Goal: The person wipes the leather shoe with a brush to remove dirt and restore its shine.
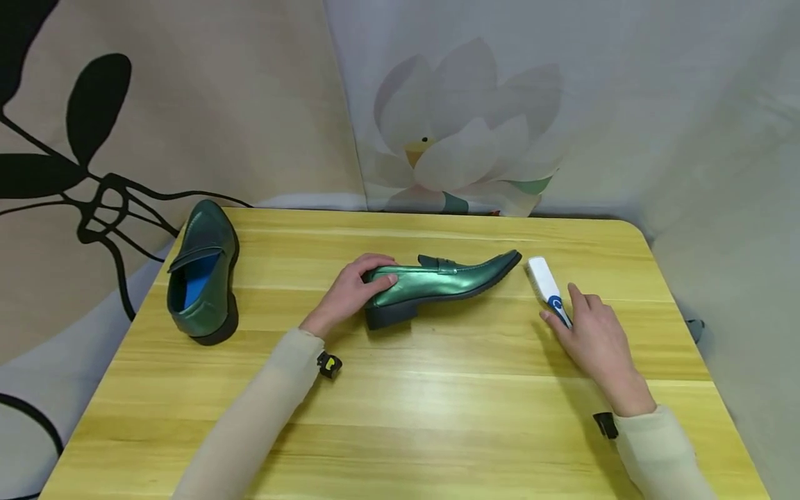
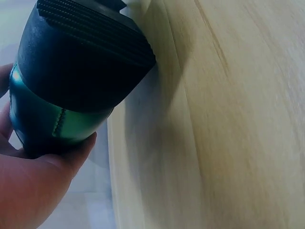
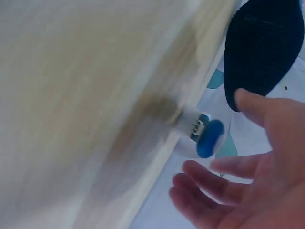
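A shiny green loafer [image 1: 431, 281] with a black sole lies lengthwise in my left hand [image 1: 353, 288], its toe pointing right and tilted up. The thumb and fingers grip the shoe around the heel end. In the left wrist view, the black heel block [image 2: 86, 71] shows its ridged tread over the wood. My right hand [image 1: 596, 337] hovers by the handle of a white brush [image 1: 544, 278] with blue on its handle, thumb and fingers spread to either side. In the right wrist view a gap separates the fingertips from the blue handle end [image 3: 210, 138].
The matching green loafer [image 1: 212, 229] stands at the table's left edge, toe away from me, with a blue insole [image 1: 198, 278] inside. A light wooden table [image 1: 437, 417] carries everything. Behind it hangs a pale curtain [image 1: 600, 125] printed with a flower.
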